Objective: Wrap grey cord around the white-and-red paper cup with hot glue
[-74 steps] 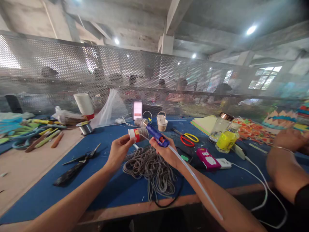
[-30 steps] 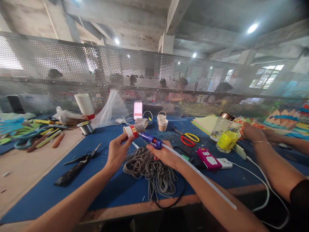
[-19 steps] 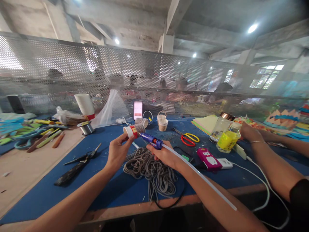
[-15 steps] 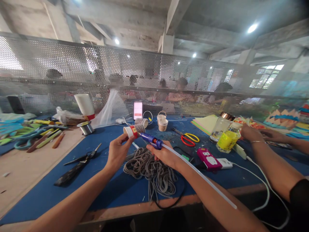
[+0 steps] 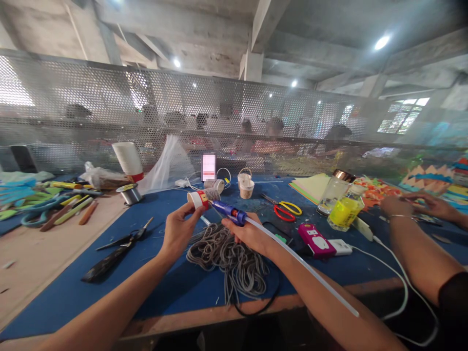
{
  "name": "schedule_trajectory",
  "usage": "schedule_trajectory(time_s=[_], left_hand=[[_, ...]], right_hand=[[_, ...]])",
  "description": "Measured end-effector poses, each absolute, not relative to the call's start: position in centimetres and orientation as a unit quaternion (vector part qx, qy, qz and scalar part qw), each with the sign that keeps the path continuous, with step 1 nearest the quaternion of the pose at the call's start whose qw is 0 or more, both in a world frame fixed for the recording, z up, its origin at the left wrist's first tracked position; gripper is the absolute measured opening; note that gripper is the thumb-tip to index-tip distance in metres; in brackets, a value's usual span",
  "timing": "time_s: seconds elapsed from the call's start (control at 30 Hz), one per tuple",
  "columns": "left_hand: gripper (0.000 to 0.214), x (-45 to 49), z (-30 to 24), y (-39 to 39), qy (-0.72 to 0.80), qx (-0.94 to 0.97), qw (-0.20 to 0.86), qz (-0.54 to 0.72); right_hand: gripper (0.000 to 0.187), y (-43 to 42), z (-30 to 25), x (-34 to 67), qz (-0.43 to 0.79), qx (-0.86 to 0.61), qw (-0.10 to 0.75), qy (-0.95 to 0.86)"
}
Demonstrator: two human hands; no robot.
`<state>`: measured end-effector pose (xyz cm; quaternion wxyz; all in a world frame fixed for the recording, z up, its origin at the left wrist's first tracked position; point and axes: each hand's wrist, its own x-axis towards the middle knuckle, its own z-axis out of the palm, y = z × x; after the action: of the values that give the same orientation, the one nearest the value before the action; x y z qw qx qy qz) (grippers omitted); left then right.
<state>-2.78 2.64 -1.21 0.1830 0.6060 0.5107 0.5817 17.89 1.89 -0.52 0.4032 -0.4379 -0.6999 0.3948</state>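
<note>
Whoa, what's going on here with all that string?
A person holds a small paper cup in the left hand and a blue glue gun in the right hand. The gun's nozzle is against the grey cord wrapping on the cup. A loose cord pile lies on the blue mat below. At the right, a co-worker's hand is near coloured paper.

Black scissors (image 5: 115,251) are laid on the left of the blue table (image 5: 175,287), well apart from red-and-yellow scissors (image 5: 287,210) farther back on the right. A pink device (image 5: 316,241) with a white plug (image 5: 341,247) at its end is set near a yellow bottle (image 5: 343,212), and a glass jar (image 5: 331,195) is stood just beside it. A cup stack (image 5: 127,160), a spool (image 5: 129,193) and a plastic bag (image 5: 166,165) are placed at the back left, before a mesh screen (image 5: 109,107). A co-worker's hand (image 5: 433,204) is rested at the far right.
</note>
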Motion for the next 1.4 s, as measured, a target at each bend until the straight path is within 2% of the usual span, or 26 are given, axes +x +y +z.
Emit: schedule_trajectory(time_s=[1.4], left_hand=[[0.033,-2.67,-1.24,2.30,0.523,0.647,0.124,0.541]], right_hand=[[0.044,2.28,-0.89,17.98,0.383,-0.447,0.416,-0.693]])
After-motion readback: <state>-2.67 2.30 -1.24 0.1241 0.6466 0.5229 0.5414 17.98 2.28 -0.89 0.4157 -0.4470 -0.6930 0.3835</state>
